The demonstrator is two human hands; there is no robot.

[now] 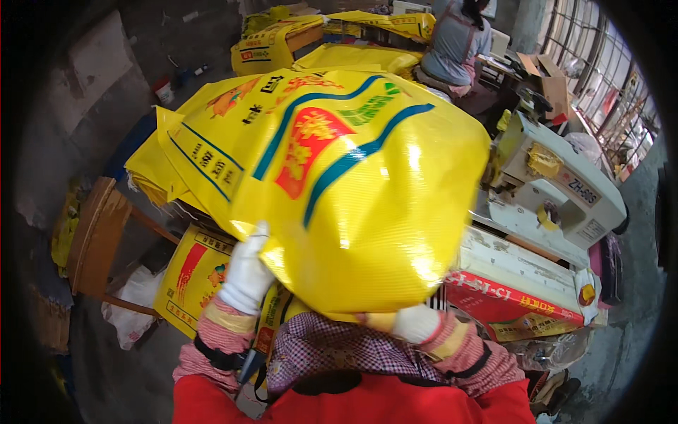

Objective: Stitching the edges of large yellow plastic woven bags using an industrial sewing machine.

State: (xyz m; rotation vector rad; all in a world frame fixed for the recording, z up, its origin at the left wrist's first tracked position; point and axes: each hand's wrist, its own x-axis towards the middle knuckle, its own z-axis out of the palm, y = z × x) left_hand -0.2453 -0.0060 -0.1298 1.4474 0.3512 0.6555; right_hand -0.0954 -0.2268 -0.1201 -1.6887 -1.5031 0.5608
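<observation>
A large yellow woven plastic sack (pixel 395 205), printed with blue stripes and a red patch, spreads in front of me, its near part bulging up. My left hand (pixel 247 275), in a white glove, grips the sack's left edge, with the fingers partly behind the plastic. At the near edge my right hand (pixel 409 323), also gloved, pinches the rim close to my lap. Beneath and beyond the held sack lie more yellow sacks (pixel 159 166) in a stack. A checked apron (pixel 339 346) covers my lap.
At the right stands a pale industrial sewing machine (pixel 565 184) above a red and yellow printed panel (pixel 508 307). A wooden chair or frame (pixel 95 237) is on the left. Far back, a person (pixel 455 42) sits near more yellow sacks (pixel 265 49) and a barred window (pixel 600 71).
</observation>
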